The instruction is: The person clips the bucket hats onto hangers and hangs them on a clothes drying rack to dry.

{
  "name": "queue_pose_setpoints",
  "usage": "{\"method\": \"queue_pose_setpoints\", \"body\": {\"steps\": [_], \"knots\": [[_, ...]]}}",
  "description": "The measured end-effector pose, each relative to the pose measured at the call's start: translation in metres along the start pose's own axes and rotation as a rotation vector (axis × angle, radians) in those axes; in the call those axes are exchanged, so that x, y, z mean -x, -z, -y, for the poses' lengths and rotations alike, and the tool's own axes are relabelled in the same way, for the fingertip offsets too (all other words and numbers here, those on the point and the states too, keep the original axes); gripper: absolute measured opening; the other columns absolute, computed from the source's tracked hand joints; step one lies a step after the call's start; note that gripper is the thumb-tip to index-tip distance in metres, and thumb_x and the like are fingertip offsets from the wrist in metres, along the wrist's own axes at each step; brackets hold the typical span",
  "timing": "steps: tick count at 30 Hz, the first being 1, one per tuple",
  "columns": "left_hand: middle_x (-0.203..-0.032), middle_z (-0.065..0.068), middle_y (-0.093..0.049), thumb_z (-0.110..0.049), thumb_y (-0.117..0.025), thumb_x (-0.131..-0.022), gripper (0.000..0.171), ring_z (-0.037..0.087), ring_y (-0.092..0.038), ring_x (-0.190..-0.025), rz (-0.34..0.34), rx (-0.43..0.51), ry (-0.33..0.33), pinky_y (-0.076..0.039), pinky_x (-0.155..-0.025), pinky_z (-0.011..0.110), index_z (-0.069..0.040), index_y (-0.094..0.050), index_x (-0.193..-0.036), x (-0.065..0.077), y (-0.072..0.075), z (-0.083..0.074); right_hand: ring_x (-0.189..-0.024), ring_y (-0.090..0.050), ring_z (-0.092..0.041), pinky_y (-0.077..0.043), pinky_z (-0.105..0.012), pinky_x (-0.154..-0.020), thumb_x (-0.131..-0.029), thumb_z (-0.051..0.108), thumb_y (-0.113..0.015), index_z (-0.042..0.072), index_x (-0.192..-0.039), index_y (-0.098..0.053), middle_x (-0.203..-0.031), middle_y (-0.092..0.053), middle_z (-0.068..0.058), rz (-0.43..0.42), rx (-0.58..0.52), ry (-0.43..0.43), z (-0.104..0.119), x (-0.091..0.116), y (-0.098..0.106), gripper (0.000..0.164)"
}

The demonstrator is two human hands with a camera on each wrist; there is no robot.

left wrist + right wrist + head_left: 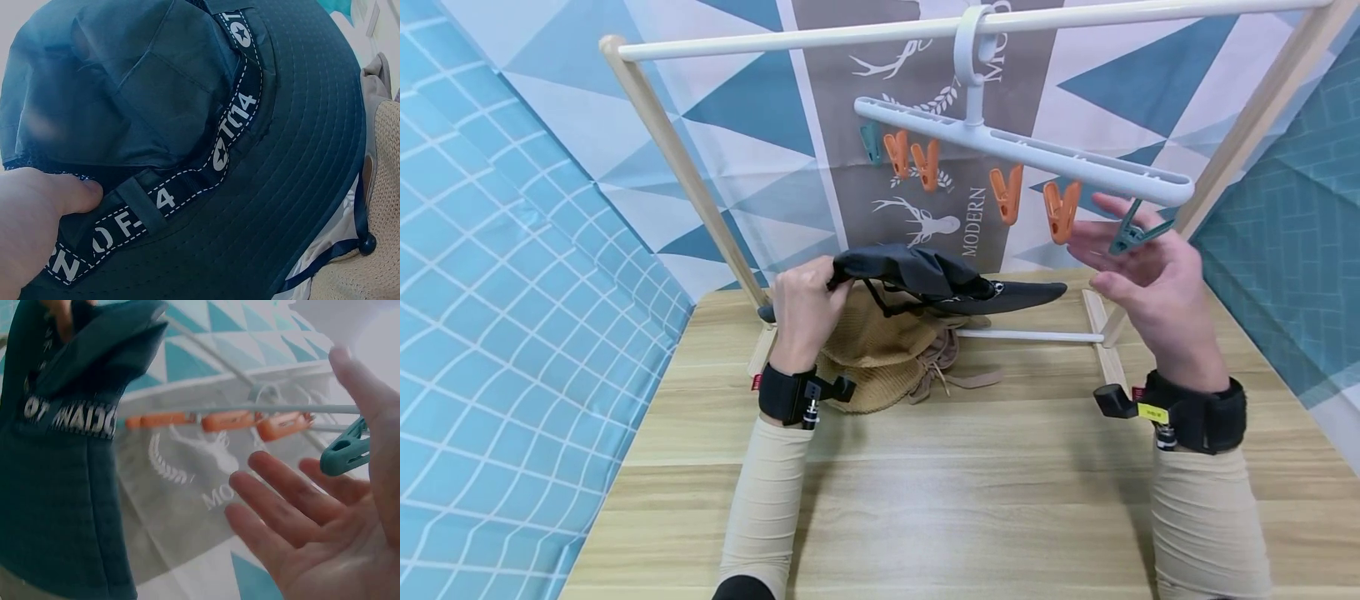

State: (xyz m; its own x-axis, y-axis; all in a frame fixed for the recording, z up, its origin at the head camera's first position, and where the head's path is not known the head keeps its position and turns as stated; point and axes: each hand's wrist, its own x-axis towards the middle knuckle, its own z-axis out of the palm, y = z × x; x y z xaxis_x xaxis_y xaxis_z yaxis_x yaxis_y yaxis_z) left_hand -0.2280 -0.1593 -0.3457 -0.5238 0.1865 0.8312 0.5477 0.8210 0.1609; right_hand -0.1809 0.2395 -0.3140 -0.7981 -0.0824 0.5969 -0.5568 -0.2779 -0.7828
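My left hand (805, 310) pinches a dark bucket hat (917, 271) and holds it up below the hanger. In the left wrist view, the hat's band (187, 187) carries white lettering, and my thumb (75, 190) presses near the band. My right hand (1157, 275) is spread with nothing in its grasp, just behind the teal clip (1137, 233) at the hanger's right end. A white hanger (1022, 150) hangs from the rack's top rod, with several orange clips (1006, 196) and another teal clip (871, 143) along it.
A tan woven hat (872, 367) with a brownish ribbon (977, 379) lies on the wooden table (955, 500) behind my left hand. The wooden rack's posts (681, 167) stand left and right, joined low down by a white rod (1037, 337).
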Motion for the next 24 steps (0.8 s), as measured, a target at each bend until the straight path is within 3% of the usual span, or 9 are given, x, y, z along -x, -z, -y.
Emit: {"method": "queue_pose_setpoints", "body": {"steps": [2,5,6,9,12,14,17,20,24], "knots": [[-0.060,0.016,-0.060,-0.017,-0.084,-0.102,0.051,0.027,-0.046,-0.048,0.000,0.000,0.002,-0.023,-0.060,0.030,-0.007,-0.052,-0.065,0.000,0.000,-0.001,-0.133,-0.077,-0.012,-0.056,-0.020,-0.115,-0.092,-0.004,-0.089,0.000,-0.162,-0.057,-0.144,-0.079,-0.006,0.039,0.098,-0.014,-0.005,-0.002,0.003,0.078],[-0.064,0.017,-0.066,-0.015,-0.084,-0.102,0.045,0.029,-0.052,-0.049,-0.002,-0.001,-0.001,-0.026,-0.058,0.030,-0.006,-0.057,-0.067,0.000,0.000,-0.003,-0.148,-0.065,-0.009,-0.044,-0.017,-0.127,-0.086,0.010,-0.099,0.006,-0.168,-0.052,-0.161,-0.068,-0.006,0.131,0.352,-0.006,-0.012,-0.005,0.006,0.095],[-0.066,0.017,-0.068,-0.014,-0.085,-0.101,0.042,0.029,-0.054,-0.049,-0.004,0.000,-0.004,-0.028,-0.057,0.030,-0.006,-0.060,-0.068,0.000,0.000,-0.004,-0.153,-0.062,-0.015,-0.042,-0.022,-0.131,-0.085,0.019,-0.101,0.008,-0.170,-0.050,-0.164,-0.065,-0.009,0.163,0.456,0.000,-0.015,-0.006,0.006,0.100],[-0.074,0.017,-0.076,-0.011,-0.085,-0.100,0.032,0.030,-0.061,-0.052,-0.010,0.004,-0.010,-0.031,-0.057,0.031,-0.006,-0.068,-0.073,0.000,-0.002,-0.010,-0.165,-0.050,-0.036,-0.038,-0.052,-0.138,-0.082,0.037,-0.103,0.011,-0.174,-0.043,-0.174,-0.052,-0.021,0.268,0.764,-0.032,-0.019,-0.007,0.003,0.113],[-0.074,0.016,-0.076,-0.012,-0.084,-0.101,0.030,0.030,-0.061,-0.053,-0.016,0.004,-0.007,-0.030,-0.057,0.031,-0.006,-0.068,-0.076,0.000,-0.003,-0.017,-0.161,-0.048,-0.053,-0.041,-0.076,-0.125,-0.078,0.039,-0.104,0.011,-0.174,-0.042,-0.172,-0.052,-0.028,0.360,0.934,-0.048,-0.022,-0.007,-0.004,0.119],[-0.075,0.016,-0.076,-0.011,-0.083,-0.101,0.030,0.029,-0.061,-0.054,-0.019,0.009,-0.009,-0.029,-0.058,0.030,-0.007,-0.068,-0.076,0.001,-0.004,-0.022,-0.153,-0.058,-0.049,-0.052,-0.067,-0.117,-0.082,0.025,-0.102,0.010,-0.170,-0.050,-0.166,-0.059,-0.026,0.396,0.969,0.012,-0.025,-0.007,-0.009,0.104],[-0.075,0.015,-0.076,-0.009,-0.083,-0.101,0.029,0.029,-0.064,-0.055,-0.023,0.021,-0.024,-0.031,-0.057,0.031,-0.007,-0.067,-0.076,0.000,-0.004,-0.029,-0.112,-0.080,-0.028,-0.062,-0.034,-0.092,-0.086,-0.002,-0.094,0.002,-0.146,-0.073,-0.133,-0.081,-0.022,0.379,0.940,0.198,-0.033,-0.006,-0.012,0.064],[-0.076,0.013,-0.077,-0.007,-0.084,-0.099,0.027,0.028,-0.066,-0.057,-0.025,0.044,-0.040,-0.033,-0.056,0.032,-0.008,-0.068,-0.077,0.000,-0.006,-0.033,-0.086,-0.070,0.003,-0.044,-0.014,-0.072,-0.087,-0.019,-0.084,-0.003,-0.118,-0.083,-0.105,-0.085,-0.019,0.326,0.892,0.328,-0.038,-0.007,-0.011,0.035],[-0.071,0.012,-0.073,-0.004,-0.083,-0.096,0.026,0.028,-0.063,-0.055,-0.011,0.066,-0.050,-0.030,-0.058,0.031,-0.009,-0.067,-0.077,-0.001,-0.009,-0.034,-0.089,-0.057,0.022,-0.039,-0.010,-0.071,-0.087,-0.022,-0.082,-0.005,-0.112,-0.083,-0.099,-0.084,-0.019,0.264,0.884,0.353,-0.039,-0.005,-0.008,0.030]]}}
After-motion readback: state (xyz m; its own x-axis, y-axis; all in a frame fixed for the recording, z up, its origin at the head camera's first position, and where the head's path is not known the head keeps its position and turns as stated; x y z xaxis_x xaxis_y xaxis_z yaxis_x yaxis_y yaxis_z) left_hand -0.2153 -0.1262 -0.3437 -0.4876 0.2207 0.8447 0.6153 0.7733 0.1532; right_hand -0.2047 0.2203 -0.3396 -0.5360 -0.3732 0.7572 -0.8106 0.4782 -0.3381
